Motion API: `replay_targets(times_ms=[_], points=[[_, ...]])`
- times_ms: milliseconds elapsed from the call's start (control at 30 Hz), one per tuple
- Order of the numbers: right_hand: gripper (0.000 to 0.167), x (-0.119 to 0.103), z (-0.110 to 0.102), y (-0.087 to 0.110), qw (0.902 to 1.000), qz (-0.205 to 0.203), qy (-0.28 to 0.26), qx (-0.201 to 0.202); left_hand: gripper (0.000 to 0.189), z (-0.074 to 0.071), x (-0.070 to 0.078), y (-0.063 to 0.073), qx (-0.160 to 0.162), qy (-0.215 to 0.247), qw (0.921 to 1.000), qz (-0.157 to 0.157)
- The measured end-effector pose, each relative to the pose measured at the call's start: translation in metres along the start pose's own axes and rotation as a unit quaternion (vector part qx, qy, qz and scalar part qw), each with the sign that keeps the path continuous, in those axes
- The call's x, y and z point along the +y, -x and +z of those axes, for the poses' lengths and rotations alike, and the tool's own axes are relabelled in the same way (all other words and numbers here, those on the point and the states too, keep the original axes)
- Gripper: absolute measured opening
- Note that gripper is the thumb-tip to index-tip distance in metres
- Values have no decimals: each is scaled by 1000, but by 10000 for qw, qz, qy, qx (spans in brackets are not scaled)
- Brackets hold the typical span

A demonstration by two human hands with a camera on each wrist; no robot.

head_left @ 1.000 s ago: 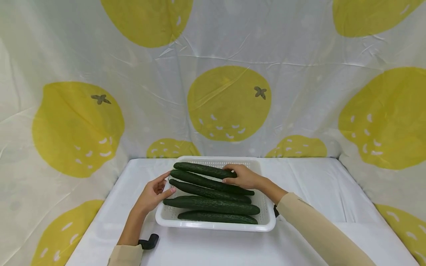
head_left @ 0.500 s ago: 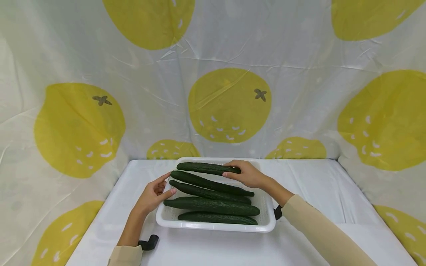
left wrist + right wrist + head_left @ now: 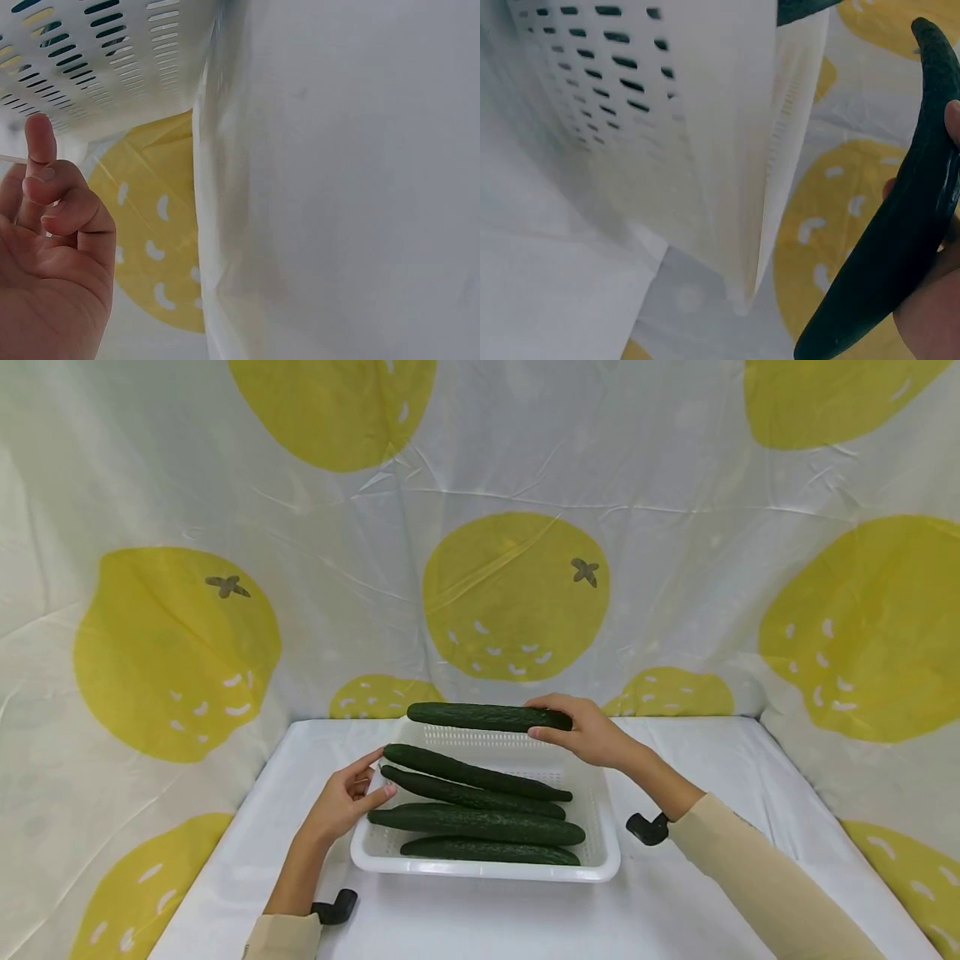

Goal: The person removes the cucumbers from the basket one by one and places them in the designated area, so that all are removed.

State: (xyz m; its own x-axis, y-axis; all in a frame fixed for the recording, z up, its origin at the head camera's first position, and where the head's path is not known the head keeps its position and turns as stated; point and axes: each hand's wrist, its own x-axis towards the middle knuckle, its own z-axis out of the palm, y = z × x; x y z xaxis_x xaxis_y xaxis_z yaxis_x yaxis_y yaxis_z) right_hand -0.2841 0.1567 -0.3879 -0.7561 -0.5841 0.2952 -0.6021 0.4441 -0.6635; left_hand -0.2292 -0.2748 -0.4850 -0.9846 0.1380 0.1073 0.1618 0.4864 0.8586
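Note:
My right hand [image 3: 588, 731] grips a dark green cucumber [image 3: 472, 716] near its right end, thumb on the near side and fingers over the far side. The cucumber is raised over the back rim of a white plastic basket [image 3: 483, 869]. In the right wrist view this same cucumber [image 3: 885, 240] hangs outside the slotted basket wall [image 3: 619, 60]. Several more cucumbers [image 3: 476, 822] lie side by side in the basket. At its left rim, my left hand [image 3: 339, 802] holds on, thumb over the edge; the left wrist view shows its fingers bent beside the basket wall [image 3: 142, 67].
The basket stands on a table covered with a white cloth [image 3: 697, 760]. Behind and at both sides hangs a curtain [image 3: 667, 568] printed with yellow lemons. Each wrist carries a black mount [image 3: 647, 829].
My right hand has lifted the rearmost cucumber up and to the right, away from the others, to above the back rim. The left hand and the basket have stayed in place.

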Motion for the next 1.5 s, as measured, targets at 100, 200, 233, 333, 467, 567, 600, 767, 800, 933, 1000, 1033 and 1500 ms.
replay_targets(times_ms=[100, 200, 233, 333, 467, 567, 600, 767, 800, 933, 1000, 1033, 1500], points=[[44, 7, -16, 8, 9999, 52, 71, 111, 74, 1, 0, 0, 32, -41, 10000, -83], [44, 18, -30, 19, 9995, 181, 136, 197, 73, 1, 0, 0, 13, -50, 9999, -90], [44, 21, -34, 24, 9994, 237, 166, 214, 73, 1, 0, 0, 19, -55, 9999, -111], [44, 31, -45, 37, 9985, 394, 280, 243, 73, 0, 1, 2, 6, -86, 9999, -139], [44, 46, -55, 54, 9968, 524, 508, 324, 74, -3, 2, 3, 53, -242, 9995, -188], [43, 56, -61, 66, 9947, 626, 690, 441, 73, -4, 4, 4, 66, -204, 9996, -184], [43, 60, -64, 70, 9938, 669, 739, 484, 73, -4, 4, 4, 47, -164, 9997, -181], [41, 74, -74, 91, 9907, 815, 887, 637, 75, -4, 6, 4, 4, -71, 9996, -289], [41, 76, -76, 95, 9904, 848, 888, 641, 75, -4, 5, 4, -11, -66, 9995, -294], [43, 84, -86, 109, 9881, 979, 1002, 643, 76, -3, 6, 4, -22, -27, 9993, -368], [44, 89, -91, 117, 9866, 1068, 1056, 638, 76, -4, 6, 4, -60, -23, 9990, -435], [45, 91, -93, 121, 9856, 1133, 1094, 625, 77, -3, 7, 4, -74, 2, 9988, -474], [38, 131, -113, 169, 9825, 1007, 1258, 933, 76, 0, 3, 1, -111, 237, 9979, -593]])
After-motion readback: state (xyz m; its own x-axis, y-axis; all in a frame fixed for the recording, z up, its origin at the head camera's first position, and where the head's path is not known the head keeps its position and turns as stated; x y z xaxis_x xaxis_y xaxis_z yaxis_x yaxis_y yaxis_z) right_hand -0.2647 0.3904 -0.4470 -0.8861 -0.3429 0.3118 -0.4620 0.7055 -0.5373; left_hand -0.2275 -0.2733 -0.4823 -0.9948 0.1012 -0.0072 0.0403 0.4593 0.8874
